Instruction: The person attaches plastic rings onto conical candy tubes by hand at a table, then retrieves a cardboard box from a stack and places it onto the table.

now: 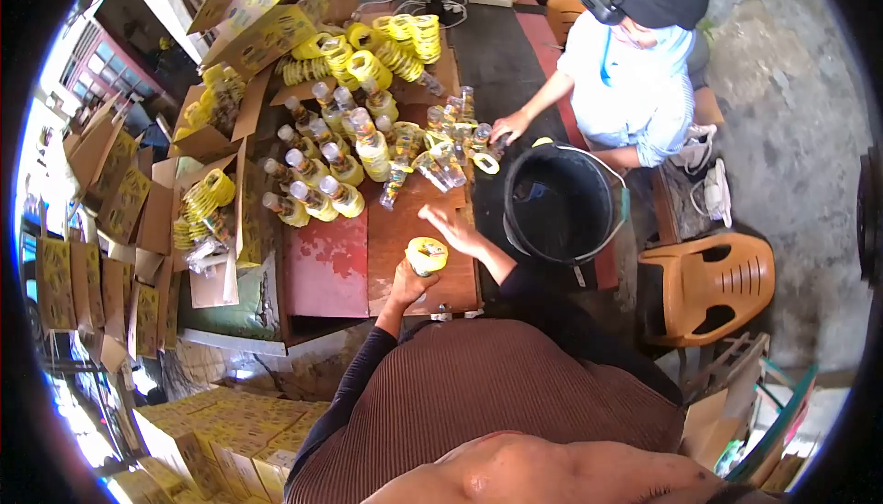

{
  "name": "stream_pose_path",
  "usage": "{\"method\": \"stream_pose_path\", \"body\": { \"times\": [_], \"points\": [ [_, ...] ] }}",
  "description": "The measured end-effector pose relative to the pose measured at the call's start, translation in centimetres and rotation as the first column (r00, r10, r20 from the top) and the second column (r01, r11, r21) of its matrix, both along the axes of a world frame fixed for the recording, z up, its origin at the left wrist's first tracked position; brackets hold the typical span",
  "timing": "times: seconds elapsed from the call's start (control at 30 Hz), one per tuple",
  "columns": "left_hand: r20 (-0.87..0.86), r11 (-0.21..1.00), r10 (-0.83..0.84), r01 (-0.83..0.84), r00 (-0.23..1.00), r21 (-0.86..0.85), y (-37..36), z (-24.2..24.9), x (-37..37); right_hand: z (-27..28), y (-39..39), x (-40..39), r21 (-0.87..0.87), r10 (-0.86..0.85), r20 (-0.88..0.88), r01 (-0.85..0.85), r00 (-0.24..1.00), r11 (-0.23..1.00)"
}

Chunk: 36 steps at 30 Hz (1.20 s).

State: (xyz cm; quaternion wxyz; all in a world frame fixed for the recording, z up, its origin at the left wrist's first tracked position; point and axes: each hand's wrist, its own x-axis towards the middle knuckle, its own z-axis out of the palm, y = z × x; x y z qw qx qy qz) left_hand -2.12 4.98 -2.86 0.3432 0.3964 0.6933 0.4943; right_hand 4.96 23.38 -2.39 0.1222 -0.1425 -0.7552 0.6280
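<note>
My left hand (411, 285) is wrapped round a bottle seen from above, with a yellow ring-shaped piece (427, 254) at its top. Just to the right and slightly above it, my right hand (452, 231) is stretched out flat with nothing in it. Several bottles (313, 173) with transparent tops and pale yellow lower parts stand in a group on the table (405, 265), beyond my left hand. Closer to the co-worker, clear plastic pieces with yellow bands (441, 166) lie in a loose heap.
Yellow rings (395, 49) are piled at the table's far end. Open cartons (207, 265) stand at the left. A black bucket (559, 205) is on the right, beside a co-worker (630, 72) whose hand reaches toward the heap. An orange chair (708, 288) stands farther right.
</note>
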Motion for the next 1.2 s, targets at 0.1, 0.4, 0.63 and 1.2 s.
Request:
{"method": "stream_pose_path", "body": {
  "times": [0.1,0.4,0.63,1.2],
  "points": [
    [-0.008,0.999,0.039,-0.039,0.999,-0.021,-1.3,0.3,-0.2,-4.7,3.3,-3.5,0.617,-0.435,-0.235,0.479,0.869,0.625],
    [0.0,0.987,0.133,-0.132,0.991,-0.094,-6.6,0.0,0.6,-10.6,8.5,-7.2,0.684,-0.735,0.198,0.446,0.649,0.577],
    [-0.001,0.975,0.203,-0.203,0.979,-0.088,-5.7,-0.2,-0.4,-8.8,6.5,-4.5,-0.33,-0.435,0.236,0.493,0.869,0.805],
    [-0.045,0.957,-0.214,0.219,0.976,0.19,6.6,4.2,2.1,5.7,-1.3,9.9,0.27,-0.249,-0.133,0.277,0.959,0.922]
  ]
}}
